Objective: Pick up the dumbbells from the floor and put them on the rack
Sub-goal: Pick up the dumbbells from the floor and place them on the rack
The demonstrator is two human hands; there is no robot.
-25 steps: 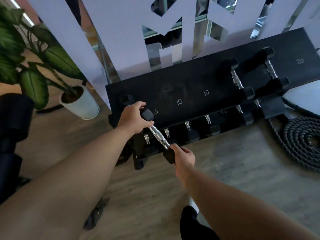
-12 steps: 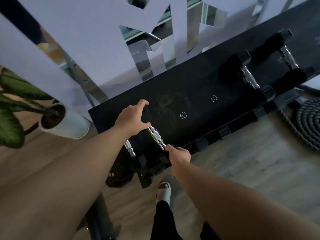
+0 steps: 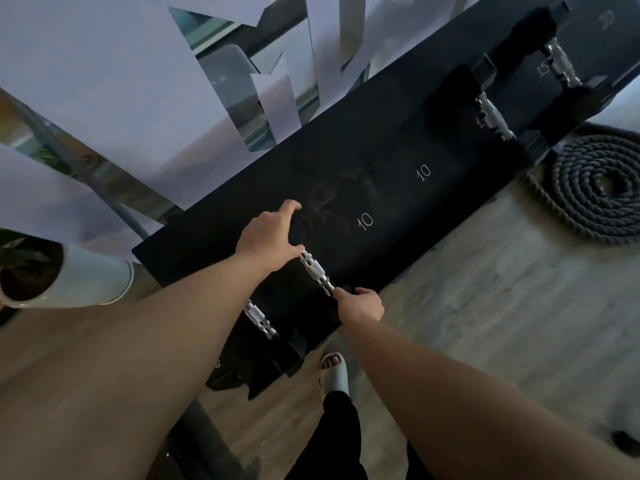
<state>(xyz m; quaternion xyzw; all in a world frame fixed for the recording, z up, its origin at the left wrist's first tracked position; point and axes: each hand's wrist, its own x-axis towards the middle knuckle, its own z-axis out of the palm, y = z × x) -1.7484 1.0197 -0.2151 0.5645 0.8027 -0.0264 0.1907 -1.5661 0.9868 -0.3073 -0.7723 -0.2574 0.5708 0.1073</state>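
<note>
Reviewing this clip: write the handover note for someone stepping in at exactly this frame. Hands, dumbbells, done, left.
Left hand: closed on the far head of the dumbbell.
Right hand: closed on its near head.
That dumbbell is over the top shelf of the rack, just left of the first "10" mark.
Done: another small dumbbell sits at the rack's left end; two larger ones at the right.
Left: let go. The floor in view shows no more dumbbells.

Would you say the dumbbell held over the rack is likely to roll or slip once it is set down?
Probably not: the dumbbell has flat-sided black ends, which should resist rolling. Its knurled metal handle suggests good grip. It is likely heavy for its size, since both the left hand and right hand hold it.
</note>
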